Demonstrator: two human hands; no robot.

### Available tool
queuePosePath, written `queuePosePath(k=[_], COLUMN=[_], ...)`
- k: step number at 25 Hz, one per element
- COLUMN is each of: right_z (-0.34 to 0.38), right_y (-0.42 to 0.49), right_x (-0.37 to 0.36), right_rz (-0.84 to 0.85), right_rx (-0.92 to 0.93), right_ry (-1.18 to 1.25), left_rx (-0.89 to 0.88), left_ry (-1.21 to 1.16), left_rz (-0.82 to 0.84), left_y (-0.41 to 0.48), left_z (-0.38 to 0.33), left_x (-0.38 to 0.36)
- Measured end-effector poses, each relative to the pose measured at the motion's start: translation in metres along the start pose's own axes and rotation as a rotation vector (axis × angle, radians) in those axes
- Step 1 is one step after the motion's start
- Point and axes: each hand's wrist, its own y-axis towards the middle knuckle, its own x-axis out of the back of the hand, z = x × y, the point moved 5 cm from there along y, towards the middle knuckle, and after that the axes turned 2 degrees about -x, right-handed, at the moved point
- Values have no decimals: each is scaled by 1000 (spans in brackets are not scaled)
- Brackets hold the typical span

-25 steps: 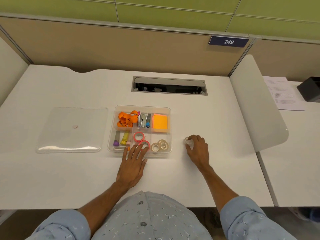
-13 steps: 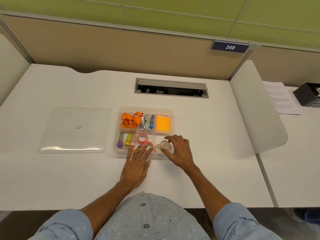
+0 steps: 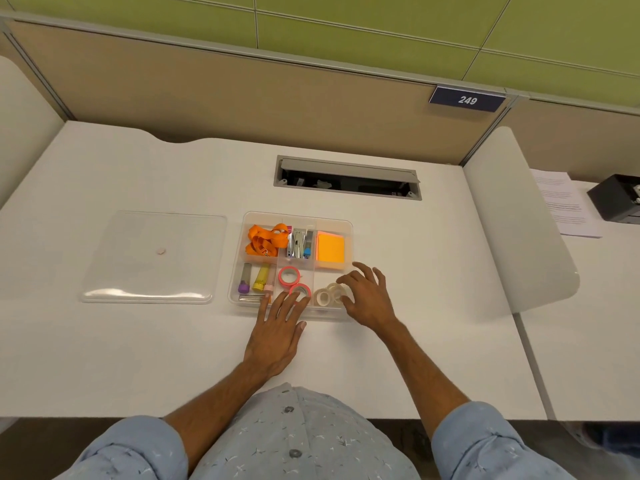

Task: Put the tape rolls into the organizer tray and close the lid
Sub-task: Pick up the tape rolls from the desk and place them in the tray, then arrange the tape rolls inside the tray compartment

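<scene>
The clear tape rolls sit in the front right compartment of the organizer tray, close together, and how many there are is hard to count through the glare. Two pink tape rolls lie in the compartment just to their left. The right hand hovers over that front right corner with its fingers spread and loosely curled, the tips at or just above the clear rolls; they look released rather than clamped, though whether a fingertip touches a roll cannot be told. The left hand lies flat on the bench, fingers open and holding nothing, their tips over the tray's front wall beside the nearer pink roll.

No roll is visible out on the bench, so the loading looks about done and the lid is the part left. The clear lid lies flat on the bench just to the left of the tray, apart from it.

To finish well, the rolls should lie flat and below the rim so nothing props the lid up. The left hand is nearer the lid, so it would be the natural one to fetch it, while the right steadies the tray. The lid should be squared over all four corners and then pressed down evenly.
</scene>
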Motion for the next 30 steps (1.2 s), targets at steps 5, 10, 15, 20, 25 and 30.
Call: queuePosePath(k=[5,10,15,20,25,30], right_z=[2,8,9,15,31,40], right_y=[16,24,30,42,39,45], right_x=[5,6,11,26,6,-15], right_rz=[160,216,209,67,-32,-67], right_rx=[64,106,101,59,-130,-229], right_ry=[-135,-173,-142,-118,-24,-50], left_rx=[5,1,-3,-9,-17,-1], left_ry=[1,5,5,7,16,17], left_rz=[13,17,4,-15,-35,-40], left_y=[0,0,0,0,0,1], left_z=[0,1,0,0,0,1], left_x=[0,0,2,1,-1,2])
